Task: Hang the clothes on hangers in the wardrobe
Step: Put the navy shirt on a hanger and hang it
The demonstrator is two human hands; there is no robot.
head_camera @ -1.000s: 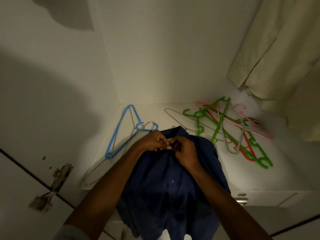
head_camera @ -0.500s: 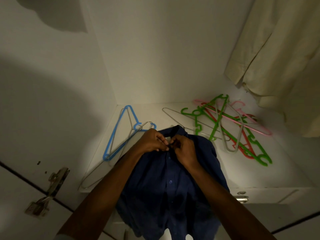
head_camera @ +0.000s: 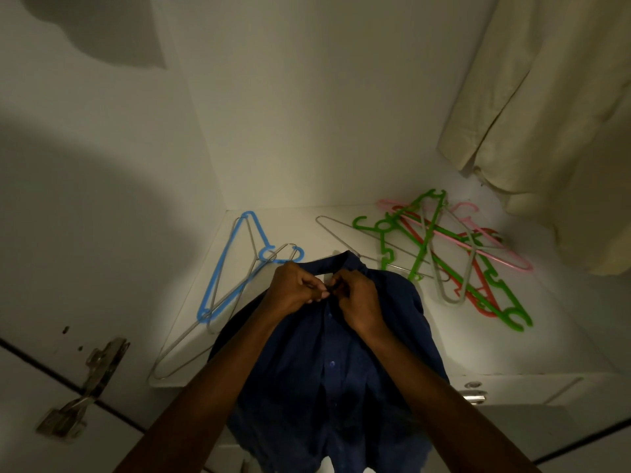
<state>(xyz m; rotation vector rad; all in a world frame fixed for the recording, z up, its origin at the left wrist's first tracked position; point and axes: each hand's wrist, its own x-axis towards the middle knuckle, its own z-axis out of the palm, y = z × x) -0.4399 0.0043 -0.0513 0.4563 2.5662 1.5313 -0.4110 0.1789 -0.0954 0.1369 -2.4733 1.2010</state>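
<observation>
Blue shirt (head_camera: 327,363) draped over the shelf (head_camera: 546,336) front edge, both hands' fingers pinching its placket below the collar, left hand (head_camera: 297,288), right hand (head_camera: 358,298), blue hanger (head_camera: 235,264) left, hanger pile (head_camera: 454,254) right, cream garment (head_camera: 546,114) hanging above.

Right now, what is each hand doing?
Left hand: fingers pinch the navy shirt at its collar.
Right hand: fingers pinch the same collar.
</observation>
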